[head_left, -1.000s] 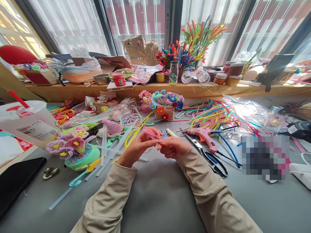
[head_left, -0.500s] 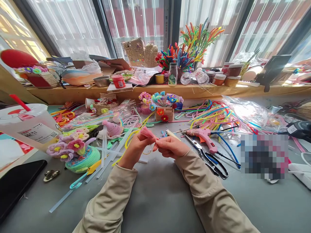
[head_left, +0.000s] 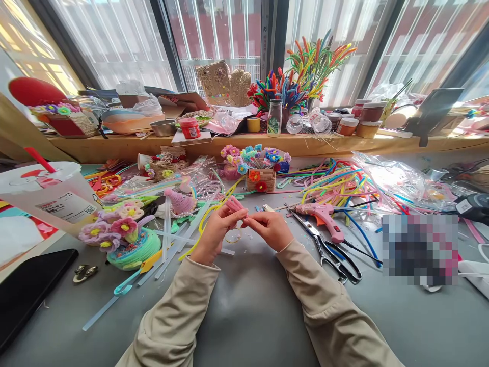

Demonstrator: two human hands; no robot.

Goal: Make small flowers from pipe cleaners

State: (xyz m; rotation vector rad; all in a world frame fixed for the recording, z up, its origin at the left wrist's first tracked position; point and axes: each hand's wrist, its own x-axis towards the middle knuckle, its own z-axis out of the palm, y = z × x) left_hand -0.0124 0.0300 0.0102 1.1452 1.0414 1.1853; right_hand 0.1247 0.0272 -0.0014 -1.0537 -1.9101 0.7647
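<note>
My left hand point(head_left: 214, 232) is closed around a small bundle of pink pipe cleaner point(head_left: 234, 204), whose fuzzy top sticks up above the thumb. Thumb and forefinger of my right hand point(head_left: 270, 230) pinch at its lower end, where the two hands meet. Fingers hide most of that end. A thin gold-coloured ring point(head_left: 233, 236) shows just under the hands. Right of them lie a pink glue gun point(head_left: 324, 216) and black-handled scissors point(head_left: 324, 250). Clear glue sticks point(head_left: 179, 244) and a yellow pipe cleaner point(head_left: 202, 224) are at the left.
A turquoise pot of fuzzy flowers point(head_left: 133, 250), a drink cup point(head_left: 57, 199) and a black phone point(head_left: 36, 295) stand or lie at the left. Loose pipe cleaners point(head_left: 324, 183) pile up at the back right. A flower basket point(head_left: 262, 181) sits before the cluttered window ledge point(head_left: 214, 147).
My right hand has turned slightly, its fingers now straighter at the pinch. The pink bundle is tilted a little differently in my left hand. The whole view has shifted slightly.
</note>
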